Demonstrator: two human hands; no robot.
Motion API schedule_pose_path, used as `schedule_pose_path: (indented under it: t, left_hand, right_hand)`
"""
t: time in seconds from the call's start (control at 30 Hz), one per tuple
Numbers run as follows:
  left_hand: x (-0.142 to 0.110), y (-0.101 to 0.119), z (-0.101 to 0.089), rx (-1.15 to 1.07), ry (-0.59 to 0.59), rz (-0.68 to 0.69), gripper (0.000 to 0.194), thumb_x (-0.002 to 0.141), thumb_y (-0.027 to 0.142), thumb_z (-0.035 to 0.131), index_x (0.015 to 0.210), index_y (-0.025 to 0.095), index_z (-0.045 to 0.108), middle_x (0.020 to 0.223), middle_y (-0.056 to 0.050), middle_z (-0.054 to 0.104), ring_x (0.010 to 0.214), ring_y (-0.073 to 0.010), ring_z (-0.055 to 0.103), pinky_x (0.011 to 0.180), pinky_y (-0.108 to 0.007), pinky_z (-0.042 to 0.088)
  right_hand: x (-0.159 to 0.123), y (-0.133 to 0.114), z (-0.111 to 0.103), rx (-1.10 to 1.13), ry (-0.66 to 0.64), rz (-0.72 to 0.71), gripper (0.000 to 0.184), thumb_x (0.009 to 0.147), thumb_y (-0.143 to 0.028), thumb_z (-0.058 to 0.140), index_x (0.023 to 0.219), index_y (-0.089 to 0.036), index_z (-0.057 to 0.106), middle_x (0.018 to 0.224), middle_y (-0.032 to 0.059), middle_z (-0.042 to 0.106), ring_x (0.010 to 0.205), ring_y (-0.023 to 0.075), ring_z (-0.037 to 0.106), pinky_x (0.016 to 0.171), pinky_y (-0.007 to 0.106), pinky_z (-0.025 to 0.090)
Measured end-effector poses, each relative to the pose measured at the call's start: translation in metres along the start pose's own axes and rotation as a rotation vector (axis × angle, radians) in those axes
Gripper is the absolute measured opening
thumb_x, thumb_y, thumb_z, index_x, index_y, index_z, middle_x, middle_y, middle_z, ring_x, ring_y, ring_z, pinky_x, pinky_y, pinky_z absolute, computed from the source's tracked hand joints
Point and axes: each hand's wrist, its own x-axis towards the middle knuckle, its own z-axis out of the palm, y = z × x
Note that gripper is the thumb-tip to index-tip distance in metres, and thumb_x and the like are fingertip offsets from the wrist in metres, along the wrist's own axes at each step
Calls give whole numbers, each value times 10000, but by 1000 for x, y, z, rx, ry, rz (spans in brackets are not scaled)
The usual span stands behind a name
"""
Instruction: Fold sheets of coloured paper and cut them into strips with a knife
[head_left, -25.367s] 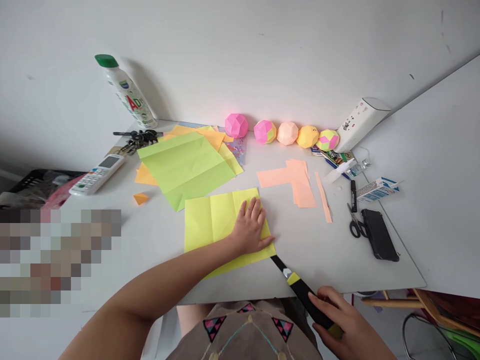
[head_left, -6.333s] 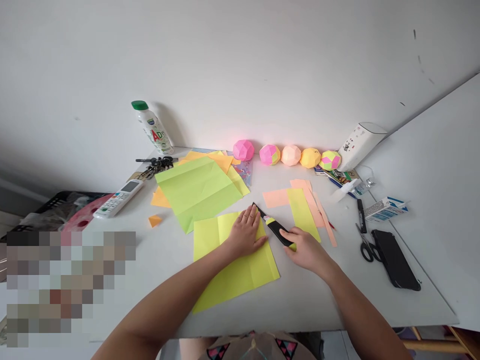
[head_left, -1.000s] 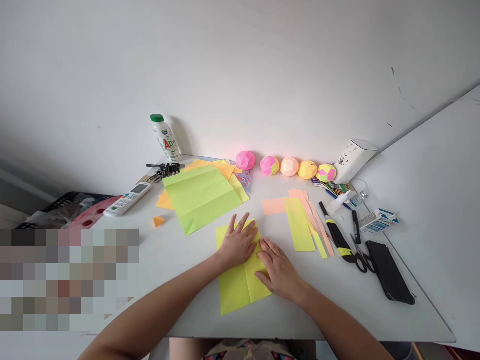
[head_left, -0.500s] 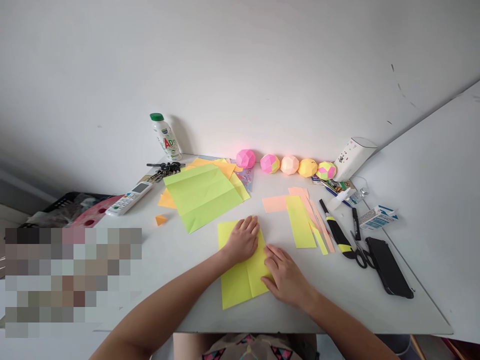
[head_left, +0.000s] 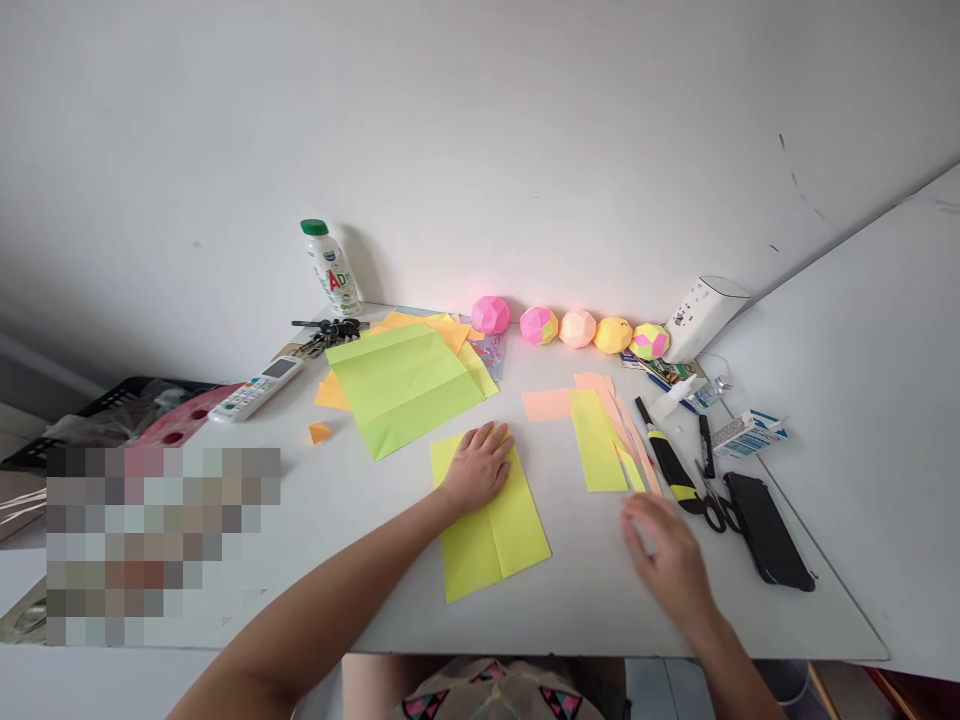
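Note:
A yellow sheet of paper (head_left: 495, 545) with a crease down its middle lies flat on the white table in front of me. My left hand (head_left: 478, 468) rests on its upper part, palm down with fingers stretched out. Off to the right, my right hand (head_left: 667, 555) hovers over the table, slightly blurred, its fingers curved and apart with nothing in them. Just beyond it lie yellow paper strips (head_left: 600, 445) and peach paper strips (head_left: 553, 404). To their right are a black-and-yellow cutter (head_left: 671, 470) and scissors (head_left: 718, 508).
Behind the sheet is a stack topped by creased green paper (head_left: 409, 385). Several faceted paper balls, one pink (head_left: 490, 315), line the wall. A bottle (head_left: 331, 270), a remote (head_left: 257, 390) and keys (head_left: 326, 337) stand left; a black phone case (head_left: 769, 530) and a small box (head_left: 750, 434) lie right.
My right hand has left the yellow sheet's right edge and moved right, toward the strips and tools. My left hand stays on the sheet, its fingers a little more spread.

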Motion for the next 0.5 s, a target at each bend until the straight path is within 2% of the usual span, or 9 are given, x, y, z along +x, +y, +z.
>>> schedule_pose_path:
  t: [0.07,0.13,0.17,0.27,0.37,0.5]
  left_hand:
    - [0,-2,0,-26,26,-2,406,944,278,330,1252,175,573,1418,-97,467,1354,-306,328,1098,-492,279]
    - [0,-3,-2,-74,47,32,410,959,275,296,1232,171,585,1409,-92,477,1370,-291,306,1118,-495,255]
    - [0,-3,-4,-102,52,50,419,967,279,279,1236,168,580,1404,-89,482,1375,-281,301,1128,-492,243]
    - [-1,-5,-8,-183,41,62,447,982,303,240,1268,162,553,1399,-75,492,1382,-254,299,1145,-480,217]
    - [-1,-6,-9,-225,7,29,455,986,323,224,1252,192,569,1398,-45,501,1387,-249,289,1142,-490,219]
    - [1,-7,-5,-189,-14,0,450,980,338,232,1241,231,583,1407,-19,496,1373,-254,318,1132,-501,229]
  right_hand:
    - [10,33,-2,-242,77,159,256,902,-293,428,983,-175,640,1074,162,651,1099,320,552,943,504,447]
    - [16,60,0,-464,-4,296,337,891,-315,414,1057,-106,620,1156,232,595,1122,369,522,893,517,456]
    - [17,70,2,-502,-27,328,353,883,-302,412,1076,-83,611,1167,253,581,1098,381,532,854,517,467]
    - [18,87,9,-526,-78,363,361,860,-265,427,1118,-73,592,1121,249,598,1010,372,570,781,486,476]
    - [21,97,14,-515,-105,375,382,847,-272,450,1153,-79,573,1035,217,635,967,359,578,777,467,463]
    - [24,108,15,-466,-83,404,414,841,-287,444,1172,-66,559,982,204,643,944,348,583,777,458,468]
